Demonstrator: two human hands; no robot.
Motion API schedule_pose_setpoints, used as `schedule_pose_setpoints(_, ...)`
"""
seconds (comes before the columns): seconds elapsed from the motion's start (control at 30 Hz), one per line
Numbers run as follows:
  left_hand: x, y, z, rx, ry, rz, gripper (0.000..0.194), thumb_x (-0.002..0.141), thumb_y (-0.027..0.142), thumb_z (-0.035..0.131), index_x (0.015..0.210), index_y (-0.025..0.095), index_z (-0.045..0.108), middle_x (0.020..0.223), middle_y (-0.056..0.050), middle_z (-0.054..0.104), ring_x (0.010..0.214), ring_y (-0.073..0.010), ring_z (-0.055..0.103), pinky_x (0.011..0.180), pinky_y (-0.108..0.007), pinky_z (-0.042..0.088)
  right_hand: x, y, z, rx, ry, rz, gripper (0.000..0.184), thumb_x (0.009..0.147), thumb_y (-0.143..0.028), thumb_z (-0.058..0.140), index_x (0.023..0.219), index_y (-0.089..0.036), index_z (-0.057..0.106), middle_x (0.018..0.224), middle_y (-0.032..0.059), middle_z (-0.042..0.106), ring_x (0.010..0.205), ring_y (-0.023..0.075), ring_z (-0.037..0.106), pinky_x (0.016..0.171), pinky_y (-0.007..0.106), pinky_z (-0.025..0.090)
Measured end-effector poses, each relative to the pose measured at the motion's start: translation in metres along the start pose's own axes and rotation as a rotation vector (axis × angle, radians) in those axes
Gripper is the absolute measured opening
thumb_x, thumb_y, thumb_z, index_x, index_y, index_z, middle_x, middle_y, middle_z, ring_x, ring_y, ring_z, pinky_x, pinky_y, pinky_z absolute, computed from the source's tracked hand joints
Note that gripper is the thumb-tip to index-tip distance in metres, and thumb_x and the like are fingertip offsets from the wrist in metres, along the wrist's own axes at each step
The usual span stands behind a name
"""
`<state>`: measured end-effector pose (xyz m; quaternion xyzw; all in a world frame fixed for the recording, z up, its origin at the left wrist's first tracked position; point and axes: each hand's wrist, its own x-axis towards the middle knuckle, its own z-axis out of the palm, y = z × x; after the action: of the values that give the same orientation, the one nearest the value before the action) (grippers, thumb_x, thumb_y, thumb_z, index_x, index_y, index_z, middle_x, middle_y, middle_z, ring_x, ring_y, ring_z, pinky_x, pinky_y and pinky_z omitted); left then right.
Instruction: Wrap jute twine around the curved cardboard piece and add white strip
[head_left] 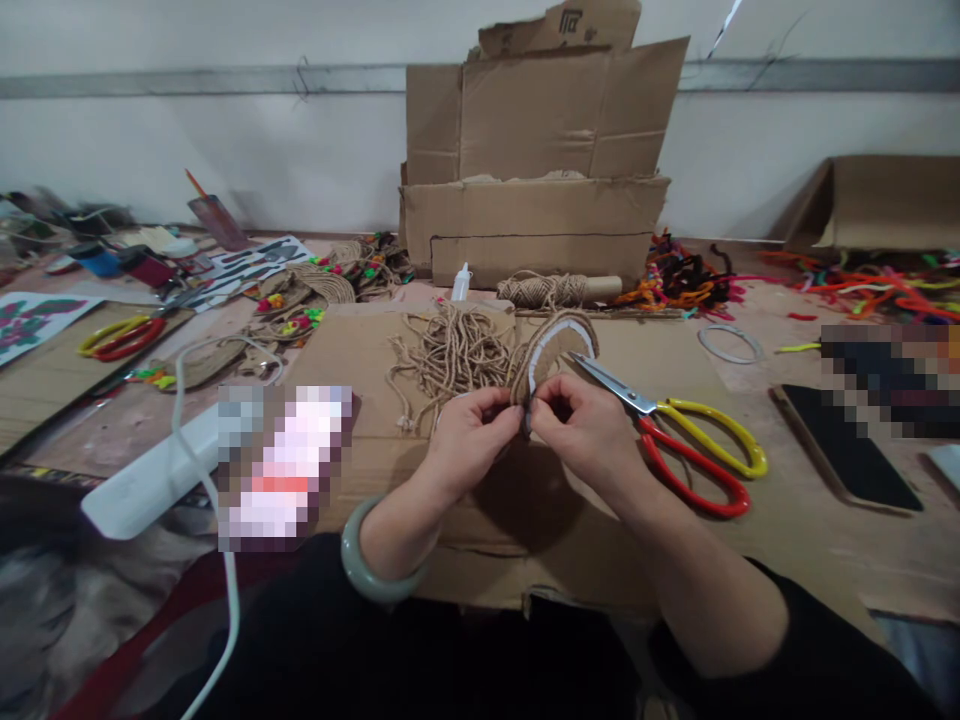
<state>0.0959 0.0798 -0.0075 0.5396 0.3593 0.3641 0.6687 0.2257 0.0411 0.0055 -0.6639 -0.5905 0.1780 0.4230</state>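
Note:
My left hand [469, 440] and my right hand [577, 430] meet at the middle of the table, both pinched on the near end of a curved cardboard piece wrapped in jute twine [553, 350]. The piece stands up on edge and shows a white inner rim. A loose heap of jute twine [450, 355] lies just behind my left hand on a flat cardboard sheet [352, 350]. A pale green bangle [367, 560] circles my left wrist.
Red and yellow scissors [690, 440] lie right of my hands. Behind stand a glue bottle [460, 283], a twine spool [559, 289] and folded cardboard boxes [536, 160]. Coloured pipe cleaners [862, 285] lie far right, a dark tablet [847, 445] nearer. A white power strip [150, 480] lies left.

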Motion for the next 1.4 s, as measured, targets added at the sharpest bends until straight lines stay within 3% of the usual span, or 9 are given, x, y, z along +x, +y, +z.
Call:
schedule_pose_setpoints(0.4,0.0,-0.0005,0.0,-0.08,0.013,-0.048,0.012,0.069,0.025,0.062,0.075,0.014,0.063,0.055,0.005,0.053,0.046,-0.0042,0.044,0.046,-0.016,0.034,0.0008,0.003,0.0014,0.009,-0.008,-0.018,0.009,0.071,-0.024,0.049,0.067,-0.019,0.055,0.057,-0.001,0.056,0.052,0.0123,0.051,0.053,0.025,0.039)
schedule_pose_setpoints(0.7,0.0019,-0.0014,0.0002,-0.201,0.026,-0.07,0.018,0.062,0.018,0.067,0.078,0.014,0.058,0.07,0.001,0.06,0.059,-0.0071,0.054,0.057,-0.019,0.045,-0.0047,0.0028,0.0034,-0.286,0.055,-0.174,0.012,0.077,-0.021,0.05,0.074,-0.019,0.061,0.065,0.0021,0.065,0.057,0.0138,0.056,0.057,0.025,0.038)
schedule_pose_setpoints(0.83,0.0017,0.0011,0.0026,-0.316,0.059,-0.117,0.021,0.065,0.03,0.069,0.074,0.016,0.056,0.068,0.003,0.058,0.057,-0.0071,0.053,0.054,-0.019,0.045,-0.0062,0.0051,0.0049,-0.386,0.011,-0.295,0.012,0.078,-0.019,0.05,0.073,-0.019,0.061,0.067,0.0018,0.065,0.058,0.0136,0.055,0.056,0.025,0.035)
schedule_pose_setpoints(1.4,0.0043,0.0,0.0033,-0.3,0.121,-0.083,0.017,0.064,0.022,0.068,0.078,0.014,0.06,0.066,0.004,0.061,0.053,-0.0051,0.053,0.054,-0.017,0.044,-0.0075,0.0043,0.007,-0.56,0.094,-0.428,0.016,0.085,-0.021,0.048,0.08,-0.018,0.063,0.075,0.0039,0.068,0.069,0.0159,0.059,0.061,0.027,0.035)
